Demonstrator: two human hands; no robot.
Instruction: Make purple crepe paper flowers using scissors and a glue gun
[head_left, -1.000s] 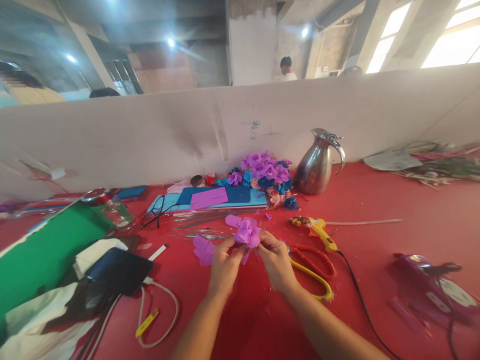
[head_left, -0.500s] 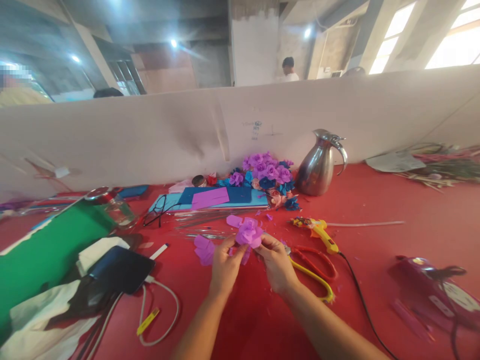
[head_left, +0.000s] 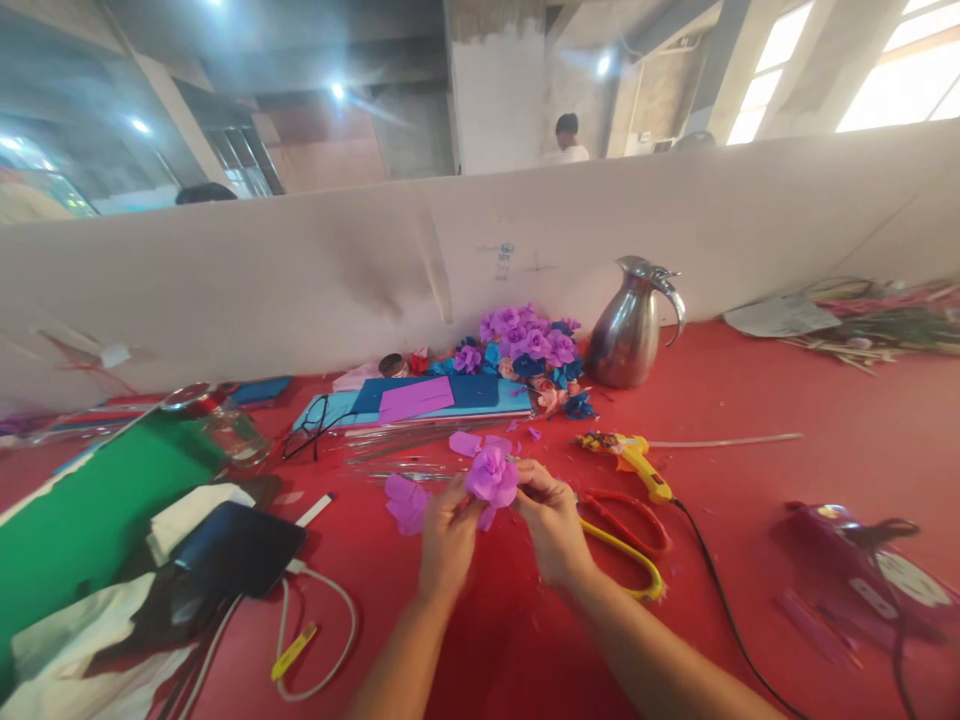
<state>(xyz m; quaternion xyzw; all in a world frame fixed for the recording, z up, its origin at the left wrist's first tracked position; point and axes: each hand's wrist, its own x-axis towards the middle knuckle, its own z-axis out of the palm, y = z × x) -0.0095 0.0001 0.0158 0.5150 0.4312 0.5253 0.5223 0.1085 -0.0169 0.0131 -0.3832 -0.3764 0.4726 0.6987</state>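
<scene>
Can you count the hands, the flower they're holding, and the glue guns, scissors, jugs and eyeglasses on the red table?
Left hand and right hand: 2
Purple paper flower: 1
Glue gun: 1
Scissors: 1
Metal jug: 1
Eyeglasses: 1
Total: 7

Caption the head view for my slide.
Left hand and right hand hold a purple flower over a red table.

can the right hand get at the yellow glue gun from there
Probably yes: the yellow glue gun lies uncovered just beyond the right hand, to its right, though that hand is busy at the purple flower.
</scene>
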